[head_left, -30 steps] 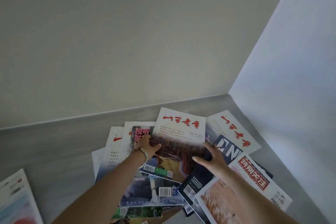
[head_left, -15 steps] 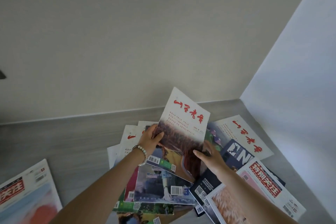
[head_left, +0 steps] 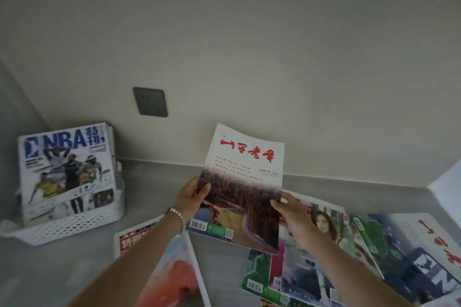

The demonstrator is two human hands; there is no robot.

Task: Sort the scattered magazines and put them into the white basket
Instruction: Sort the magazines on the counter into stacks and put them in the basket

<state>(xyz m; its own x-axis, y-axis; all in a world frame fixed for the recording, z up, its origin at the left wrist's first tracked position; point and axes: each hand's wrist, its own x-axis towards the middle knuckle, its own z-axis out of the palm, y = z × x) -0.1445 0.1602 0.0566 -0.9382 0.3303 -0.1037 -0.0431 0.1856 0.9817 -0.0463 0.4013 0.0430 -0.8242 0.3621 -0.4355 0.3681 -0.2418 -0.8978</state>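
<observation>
I hold a magazine [head_left: 245,182] with a white top, red brush lettering and a reddish landscape, lifted above the grey counter. My left hand [head_left: 190,198] grips its left edge and my right hand [head_left: 290,214] grips its lower right edge. The white perforated basket [head_left: 74,225] stands at the far left, with a stack topped by an NBA magazine [head_left: 66,169] in it. Several scattered magazines [head_left: 349,257] lie overlapping at the lower right. One more magazine with a red and white cover [head_left: 174,271] lies under my left forearm.
A dark wall socket plate [head_left: 150,101] sits on the beige wall behind the counter. The grey counter [head_left: 154,194] meets that wall at the back; a white side wall [head_left: 446,182] closes the right corner.
Both hands have lifted the red-lettered magazine off the pile. The view has swung left, so the basket with the NBA stack and the wall socket have come into sight.
</observation>
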